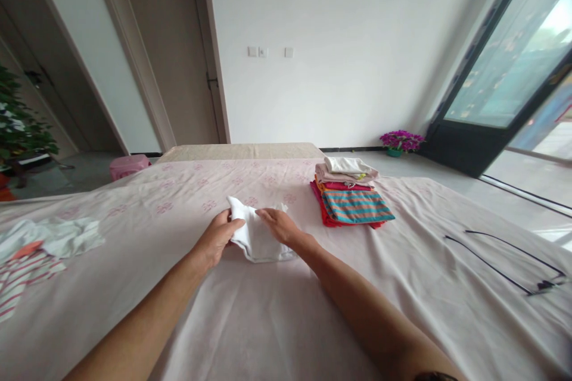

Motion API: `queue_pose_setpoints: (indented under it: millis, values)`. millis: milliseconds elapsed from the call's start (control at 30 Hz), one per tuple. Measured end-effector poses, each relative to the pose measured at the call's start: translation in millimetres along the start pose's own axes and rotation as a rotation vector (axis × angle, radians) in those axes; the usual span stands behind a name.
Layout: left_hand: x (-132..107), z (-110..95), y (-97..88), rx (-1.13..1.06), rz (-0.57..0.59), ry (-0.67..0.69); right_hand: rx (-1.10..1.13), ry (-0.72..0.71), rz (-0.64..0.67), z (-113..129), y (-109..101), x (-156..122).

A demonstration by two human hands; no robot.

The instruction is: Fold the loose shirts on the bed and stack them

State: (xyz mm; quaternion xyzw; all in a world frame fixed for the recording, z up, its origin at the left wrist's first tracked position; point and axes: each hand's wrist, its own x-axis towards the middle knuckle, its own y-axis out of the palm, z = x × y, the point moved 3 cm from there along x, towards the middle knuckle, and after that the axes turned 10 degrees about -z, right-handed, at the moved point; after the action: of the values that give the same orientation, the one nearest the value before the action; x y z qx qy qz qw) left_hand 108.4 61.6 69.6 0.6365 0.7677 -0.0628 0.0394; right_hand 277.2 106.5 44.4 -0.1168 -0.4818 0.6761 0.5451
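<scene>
A small white folded cloth garment (257, 244) lies in front of me; its exact kind cannot be made out. My left hand (220, 233) grips its left edge, thumb on top and fingers tucked underneath, with that corner lifted off the bedspread. Across the upper right part of the garment lies my right hand (279, 225), fingers stretched out and pointing left over the fabric. To the right stands a stack of folded clothes (351, 196), with a teal-and-orange striped piece at its front and a white piece on top.
A pale pink flowered bedspread (250, 321) covers the surface. Loose clothes (49, 241), white and red-striped, lie crumpled at far left. Black-framed glasses (543, 286) rest at right with temples spread. Beyond are a pink stool (129, 166) and a pot of purple flowers (402, 141).
</scene>
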Motion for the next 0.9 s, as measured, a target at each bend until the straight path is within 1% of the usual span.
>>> queue_pose_setpoints:
  millis: [67,100,133,167,233,300,333,367,433,500,567,633,667,700,733,767,833,867,900]
  values:
    - [-5,-11,19.9,0.021,0.042,0.032,0.384,0.206,0.055,-5,-11,5]
    - [-7,-14,30.5,0.026,0.055,0.038,0.589,0.31,0.095,-7,-15,6]
    - [-9,-15,41.2,0.026,0.067,0.038,0.747,0.402,0.127,-9,-18,6]
    - [-10,-16,51.7,0.018,0.082,0.034,0.838,0.467,0.143,-9,-20,5]
    - [-13,-12,70.4,-0.018,0.139,0.015,0.894,0.551,0.123,-12,-22,4]
    - [-13,-6,82.2,-0.041,0.196,-0.011,0.862,0.599,0.054,-16,-22,4]
    - [-12,-3,84.1,-0.029,0.199,-0.013,0.84,0.617,0.02,-18,-21,4]
    - [-10,0,83.3,0.003,0.176,-0.005,0.823,0.628,-0.009,-21,-20,4]
    - [-2,5,75.4,0.114,0.074,0.053,0.818,0.637,-0.038,-29,-17,6]
    - [5,8,65.4,0.266,-0.059,0.203,0.834,0.644,-0.031,-38,-15,7]
    - [10,10,61.5,0.428,-0.155,0.439,0.822,0.663,-0.016,-47,-16,7]
    - [9,17,67.4,0.592,-0.172,0.676,0.757,0.683,0.011,-54,-20,7]
    - [7,22,73.1,0.672,-0.153,0.755,0.695,0.684,0.024,-57,-22,7]
    - [4,28,79.8,0.755,-0.123,0.806,0.61,0.675,0.024,-59,-26,6]
    - [1,34,86.7,0.841,-0.092,0.833,0.498,0.659,-0.003,-61,-30,6]
    - [-2,40,93.1,0.924,-0.069,0.842,0.368,0.635,-0.065,-62,-36,5]
    - [-8,49,103.3,1.061,-0.049,0.847,0.132,0.536,-0.243,-60,-46,6]
    - [-11,52,106.9,1.111,-0.051,0.851,0.077,0.464,-0.314,-57,-49,7]
    - [-13,54,109.6,1.149,-0.06,0.854,0.08,0.382,-0.349,-55,-50,9]
